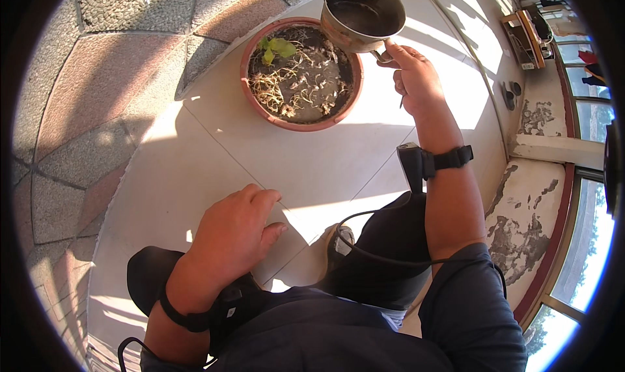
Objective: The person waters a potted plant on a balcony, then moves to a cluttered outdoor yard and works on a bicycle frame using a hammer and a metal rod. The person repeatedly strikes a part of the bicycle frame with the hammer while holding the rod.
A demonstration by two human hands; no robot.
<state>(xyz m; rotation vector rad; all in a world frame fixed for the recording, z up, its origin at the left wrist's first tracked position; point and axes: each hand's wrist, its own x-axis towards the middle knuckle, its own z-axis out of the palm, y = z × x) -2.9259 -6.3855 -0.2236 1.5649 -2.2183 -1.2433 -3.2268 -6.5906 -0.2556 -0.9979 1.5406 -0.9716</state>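
Note:
My right hand (418, 79) is closed around the handle of a worn metal mug (336, 32), held at the far right rim of a flowerpot. The mug's inside looks dark; whether it holds liquid I cannot tell. A small dark tip shows beneath the fingers of this hand, too small to name. The round terracotta flowerpot (305, 124) stands on the floor, filled with dark soil and dry pale stems. One green leafy plant (278, 48) grows at its left side. My left hand (231, 232) hovers over my left knee, thumb apart from the fingers, holding nothing.
Pale floor tiles (215, 157) surround the pot, with patches of sunlight. Rough stone paving (97, 92) borders them on the left. A peeling wall (521, 222) with windows runs along the right. A black cable (371, 258) loops across my right leg from the wrist device.

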